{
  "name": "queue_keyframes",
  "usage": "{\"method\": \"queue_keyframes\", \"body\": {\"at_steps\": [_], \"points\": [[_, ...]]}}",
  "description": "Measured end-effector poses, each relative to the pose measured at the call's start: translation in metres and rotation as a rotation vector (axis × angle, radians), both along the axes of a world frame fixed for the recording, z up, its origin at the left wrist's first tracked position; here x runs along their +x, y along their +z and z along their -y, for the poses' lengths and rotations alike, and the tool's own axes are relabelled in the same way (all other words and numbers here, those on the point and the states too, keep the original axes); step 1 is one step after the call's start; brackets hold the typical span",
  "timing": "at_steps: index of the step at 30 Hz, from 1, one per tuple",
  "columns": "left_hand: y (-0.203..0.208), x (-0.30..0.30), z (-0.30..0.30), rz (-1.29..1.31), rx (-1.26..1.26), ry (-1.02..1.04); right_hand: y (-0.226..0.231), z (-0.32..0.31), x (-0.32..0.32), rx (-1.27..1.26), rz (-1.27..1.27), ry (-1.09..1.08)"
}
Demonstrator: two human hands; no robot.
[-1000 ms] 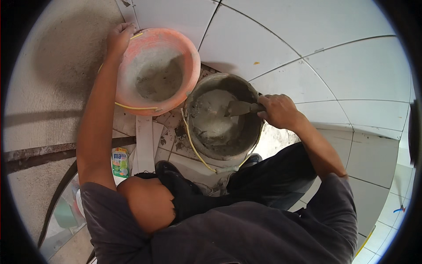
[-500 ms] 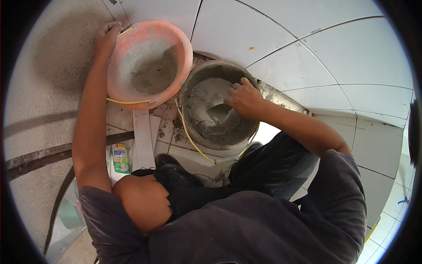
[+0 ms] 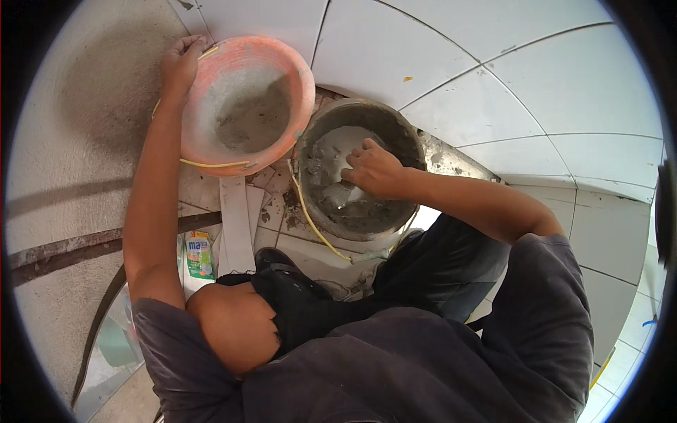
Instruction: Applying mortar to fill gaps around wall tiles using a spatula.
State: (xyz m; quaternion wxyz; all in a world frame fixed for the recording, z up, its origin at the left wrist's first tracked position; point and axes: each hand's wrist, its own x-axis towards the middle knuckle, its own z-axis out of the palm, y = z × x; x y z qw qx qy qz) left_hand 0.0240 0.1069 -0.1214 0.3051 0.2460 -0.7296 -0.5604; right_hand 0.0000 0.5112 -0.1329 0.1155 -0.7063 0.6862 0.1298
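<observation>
An orange bucket (image 3: pixel 305 92) with a grey-crusted inside and some grey cement mix at its bottom tilts toward me at the far left. My left hand (image 3: pixel 180 67) is closed at its left rim, beside the thin yellow handle. To its right stands a dark bucket (image 3: pixel 416 151) holding wet grey cement mix (image 3: pixel 328 158). My right hand (image 3: pixel 374 171) reaches over this mix with curled fingers. What it grips is mostly hidden beneath the hand. A yellow wire handle (image 3: pixel 307 215) hangs down the dark bucket's near side.
White tiles (image 3: pixel 416 63) cover the wall behind the buckets. Narrow tile strips (image 3: pixel 235 218) lie on the floor near my foot, beside a green and white packet (image 3: pixel 200 255). A rough plastered surface (image 3: pixel 77 141) is at the left. My bent legs flank the near side.
My right hand has moved left and slightly nearer within the dark bucket, over the mix. My left hand stays at the orange bucket's rim. The view has shifted slightly.
</observation>
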Motion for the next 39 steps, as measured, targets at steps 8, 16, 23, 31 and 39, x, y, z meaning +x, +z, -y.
{"method": "queue_keyframes", "body": {"at_steps": [8,16,23,31,39], "points": [[-0.001,0.002,-0.007,0.028,-0.018,0.029,0.006,-0.002,-0.024,0.013,0.191,-0.114],[-0.016,0.005,0.004,-0.027,-0.034,0.097,-0.004,-0.018,-0.06,0.044,0.496,-0.279],[-0.023,0.019,0.033,-0.121,-0.022,0.256,0.019,-0.02,-0.09,0.055,0.758,-0.419],[-0.052,0.024,0.061,-0.146,-0.011,0.404,0.091,0.037,-0.068,-0.276,0.812,-0.561],[-0.046,0.034,0.043,-0.119,-0.018,0.465,0.189,0.211,-0.081,-0.549,0.695,-0.567]]}}
